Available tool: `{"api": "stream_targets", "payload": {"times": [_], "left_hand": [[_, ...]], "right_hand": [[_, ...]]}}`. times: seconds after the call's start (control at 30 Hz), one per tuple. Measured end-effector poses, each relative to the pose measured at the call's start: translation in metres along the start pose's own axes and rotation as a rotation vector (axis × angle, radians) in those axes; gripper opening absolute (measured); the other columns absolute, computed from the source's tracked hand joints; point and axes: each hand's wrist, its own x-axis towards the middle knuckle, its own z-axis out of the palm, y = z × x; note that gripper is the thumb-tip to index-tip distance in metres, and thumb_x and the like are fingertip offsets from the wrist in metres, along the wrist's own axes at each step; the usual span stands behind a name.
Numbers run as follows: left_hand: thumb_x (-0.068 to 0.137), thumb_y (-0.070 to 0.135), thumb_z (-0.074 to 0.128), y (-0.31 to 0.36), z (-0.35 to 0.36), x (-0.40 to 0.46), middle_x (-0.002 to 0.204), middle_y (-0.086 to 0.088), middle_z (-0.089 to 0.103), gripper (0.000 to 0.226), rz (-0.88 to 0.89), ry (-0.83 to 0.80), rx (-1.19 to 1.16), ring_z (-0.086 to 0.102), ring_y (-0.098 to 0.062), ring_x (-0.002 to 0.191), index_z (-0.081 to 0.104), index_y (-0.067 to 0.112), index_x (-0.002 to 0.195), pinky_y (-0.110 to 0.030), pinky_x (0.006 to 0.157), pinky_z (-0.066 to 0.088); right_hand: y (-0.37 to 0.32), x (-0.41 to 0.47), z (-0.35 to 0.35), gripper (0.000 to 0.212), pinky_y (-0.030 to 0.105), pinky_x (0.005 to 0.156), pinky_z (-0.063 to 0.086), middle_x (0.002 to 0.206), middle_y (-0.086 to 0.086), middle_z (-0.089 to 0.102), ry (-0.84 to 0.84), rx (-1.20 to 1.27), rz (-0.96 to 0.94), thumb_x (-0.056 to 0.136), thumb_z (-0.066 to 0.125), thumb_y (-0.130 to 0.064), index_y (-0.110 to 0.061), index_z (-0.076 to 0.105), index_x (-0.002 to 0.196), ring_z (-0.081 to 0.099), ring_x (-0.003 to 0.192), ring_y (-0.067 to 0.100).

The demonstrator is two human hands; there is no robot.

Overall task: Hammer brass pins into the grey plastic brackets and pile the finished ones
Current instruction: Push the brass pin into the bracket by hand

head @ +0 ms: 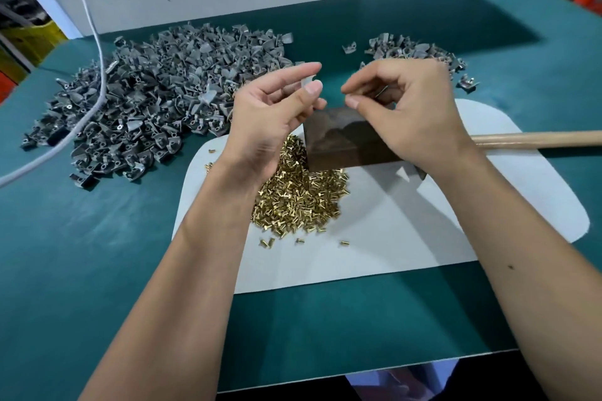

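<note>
Above the dark block point(345, 140), left hand point(270, 114) pinches a bracket point(308, 81); right hand's point(407, 107) pinched grip contents unclear.

I'm seeing two bare forearms with no sleeves, watch, bracelet or gloves showing. The left hand point(270, 114) and right hand point(407, 111) are wearing no rings, nails trimmed short. A small dark mole is showing on the right forearm point(534, 270).

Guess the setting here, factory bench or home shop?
Likely a factory assembly bench: a big heap of grey brackets, a pile of brass pins on a white sheet, and a smaller bracket pile behind.
</note>
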Motion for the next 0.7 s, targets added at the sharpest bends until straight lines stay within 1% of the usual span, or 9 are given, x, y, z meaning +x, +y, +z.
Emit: {"api": "stream_targets", "payload": {"times": [0.07, 0.13, 0.23, 0.37, 0.53, 0.6, 0.7], "left_hand": [[0.088, -0.003, 0.072, -0.001, 0.002, -0.001, 0.087, -0.011, 0.072, 0.031, 0.042, -0.05, 0.03, 0.072, -0.022, 0.081, 0.071, 0.005, 0.117, -0.027, 0.08, 0.058], [0.087, -0.005, 0.073, -0.003, 0.004, -0.002, 0.092, -0.016, 0.076, 0.031, 0.082, -0.057, 0.059, 0.073, -0.024, 0.082, 0.07, 0.003, 0.116, -0.029, 0.078, 0.06], [0.085, -0.011, 0.072, -0.005, 0.008, -0.002, 0.094, -0.019, 0.077, 0.024, 0.12, -0.034, 0.099, 0.075, -0.026, 0.082, 0.07, -0.006, 0.109, -0.031, 0.078, 0.062], [0.082, -0.014, 0.074, -0.006, 0.011, -0.003, 0.088, -0.013, 0.078, 0.022, 0.114, -0.016, 0.157, 0.076, -0.023, 0.083, 0.073, -0.006, 0.103, -0.03, 0.08, 0.062], [0.082, -0.015, 0.073, -0.007, 0.016, -0.004, 0.086, -0.011, 0.078, 0.021, 0.102, 0.015, 0.163, 0.076, -0.023, 0.081, 0.073, -0.007, 0.101, -0.03, 0.08, 0.062], [0.082, -0.015, 0.073, -0.007, 0.018, -0.004, 0.084, -0.009, 0.078, 0.019, 0.102, 0.015, 0.165, 0.076, -0.02, 0.08, 0.074, -0.005, 0.099, -0.029, 0.08, 0.062], [0.082, -0.015, 0.073, -0.007, 0.019, -0.005, 0.081, -0.006, 0.078, 0.019, 0.103, 0.016, 0.176, 0.075, -0.018, 0.077, 0.075, 0.0, 0.093, -0.027, 0.077, 0.062]], "right_hand": [[-0.001, -0.001, 0.001, 0.013, 0.02, 0.076, 0.051, 0.081, -0.009, 0.074, 0.02, 0.011, -0.004, 0.082, 0.076, -0.011, -0.012, 0.071, 0.094, 0.072, 0.079, 0.008], [-0.002, -0.002, 0.002, 0.017, 0.02, 0.077, 0.049, 0.079, -0.011, 0.074, 0.056, -0.005, -0.015, 0.081, 0.077, -0.014, -0.012, 0.066, 0.094, 0.072, 0.08, 0.008], [-0.004, -0.002, 0.002, 0.019, 0.027, 0.078, 0.053, 0.079, -0.013, 0.074, 0.101, -0.028, -0.029, 0.081, 0.078, -0.019, -0.014, 0.064, 0.093, 0.073, 0.082, 0.008], [-0.006, -0.002, 0.006, 0.019, 0.031, 0.077, 0.056, 0.077, -0.015, 0.073, 0.103, -0.046, -0.03, 0.08, 0.078, -0.018, -0.013, 0.064, 0.092, 0.073, 0.082, 0.008], [-0.008, -0.003, 0.007, 0.019, 0.03, 0.073, 0.058, 0.077, -0.013, 0.073, 0.127, -0.042, -0.003, 0.08, 0.078, -0.016, -0.013, 0.064, 0.092, 0.072, 0.078, 0.007], [-0.009, -0.004, 0.007, 0.019, 0.028, 0.071, 0.058, 0.077, -0.013, 0.073, 0.144, -0.035, 0.009, 0.08, 0.078, -0.015, -0.012, 0.065, 0.093, 0.072, 0.077, 0.007], [-0.012, -0.005, 0.007, 0.019, 0.029, 0.071, 0.059, 0.076, -0.011, 0.073, 0.15, -0.024, 0.027, 0.079, 0.077, -0.012, -0.011, 0.064, 0.093, 0.072, 0.074, 0.008]]}}
